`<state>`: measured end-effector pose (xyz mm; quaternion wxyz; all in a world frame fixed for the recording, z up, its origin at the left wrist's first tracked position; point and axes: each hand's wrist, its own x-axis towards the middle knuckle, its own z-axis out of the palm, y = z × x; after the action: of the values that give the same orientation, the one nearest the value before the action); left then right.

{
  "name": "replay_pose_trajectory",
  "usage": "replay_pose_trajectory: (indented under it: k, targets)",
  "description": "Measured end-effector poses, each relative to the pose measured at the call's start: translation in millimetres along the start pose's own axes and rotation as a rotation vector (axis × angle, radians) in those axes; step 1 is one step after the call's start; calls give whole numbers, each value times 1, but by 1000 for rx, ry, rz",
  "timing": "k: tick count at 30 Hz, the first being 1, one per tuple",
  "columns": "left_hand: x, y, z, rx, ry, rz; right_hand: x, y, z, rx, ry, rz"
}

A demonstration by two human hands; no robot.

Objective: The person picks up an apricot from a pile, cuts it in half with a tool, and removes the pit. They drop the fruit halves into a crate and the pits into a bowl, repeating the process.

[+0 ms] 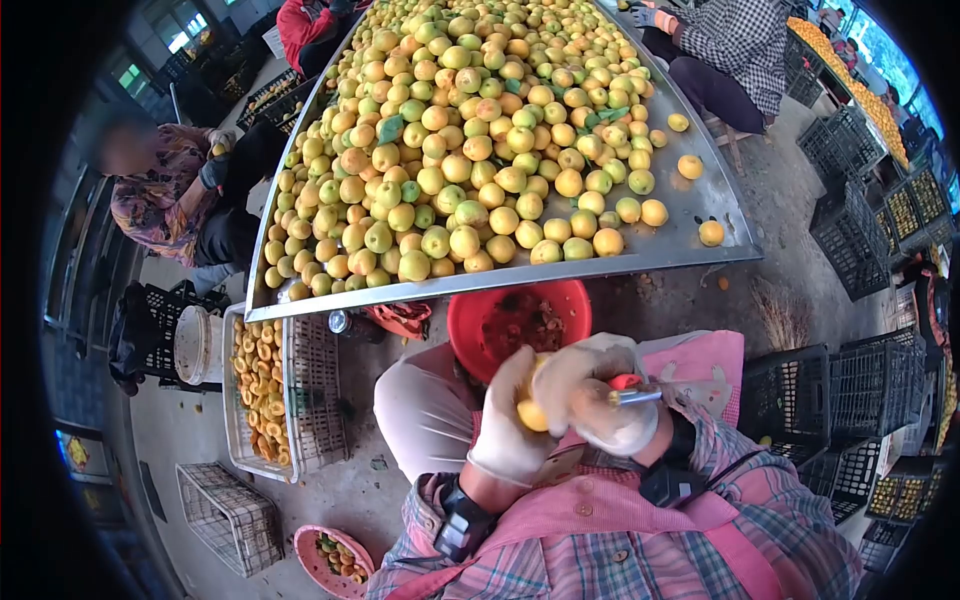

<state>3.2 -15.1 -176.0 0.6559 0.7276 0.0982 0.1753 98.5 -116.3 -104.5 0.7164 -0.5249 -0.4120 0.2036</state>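
Both my hands, in whitish gloves, meet above my lap, just below a red basin with dark scraps inside. My left hand is closed around a yellow fruit. Against the same fruit, my right hand has its fingers curled on a tool with a red part and a metal part that points right. The tool's working end is hidden by the fingers. Beyond the basin, a metal table carries a large heap of yellow-green fruit.
A white crate of halved fruit stands at left, near a white bucket, an empty crate and a pink basket. Black crates stack at right. People sit at left and upper right.
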Motion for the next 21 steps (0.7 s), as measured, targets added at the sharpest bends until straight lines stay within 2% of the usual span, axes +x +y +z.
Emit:
replay_pose_trajectory:
  k: [2, 3, 4, 6, 7, 8, 10, 11, 12, 14, 15, 18, 19, 20, 21]
  targets:
    - [20, 5, -11, -1336, -9, -645, -25, 4, 15, 37, -150, 42]
    - [23, 12, -8, -1376, -80, -661, -27, 8, 18, 44, -226, 51]
    - [21, 18, -6, -1276, -142, -664, -24, 13, 25, 338, -74, 66]
    - [14, 31, -5, -1296, -100, -653, -29, 4, 26, 432, 0, 289]
    - [18, 30, -4, -1289, -108, -632, -25, 5, 24, 687, -56, 382]
    - [18, 26, -1, -1293, -117, -586, -20, 5, 25, 727, -64, 275]
    - [0, 9, 4, -1323, -102, -551, -19, -1, 17, 768, -48, 297]
    - [-2, 0, 3, -1392, -179, -598, -20, 1, 14, 912, -76, 230]
    - [-12, -6, 8, -1404, -174, -618, -20, 2, 13, 913, -58, 246]
    - [-27, -6, 20, -871, -18, -575, -19, 5, 11, 947, -29, 192]
    - [-27, -7, 20, -875, -20, -582, -18, 6, 8, 951, 23, 194]
    - [-18, -4, 13, -1600, -147, -614, -9, 10, 0, 838, 196, 187]
    - [-17, 2, 11, -1497, -144, -624, -6, 11, -3, 821, 269, 211]
    - [-16, 13, 10, -1497, -147, -618, -4, 12, -5, 819, 265, 208]
    - [-15, 25, 9, -1329, -135, -609, -3, 15, -8, 797, 253, 183]
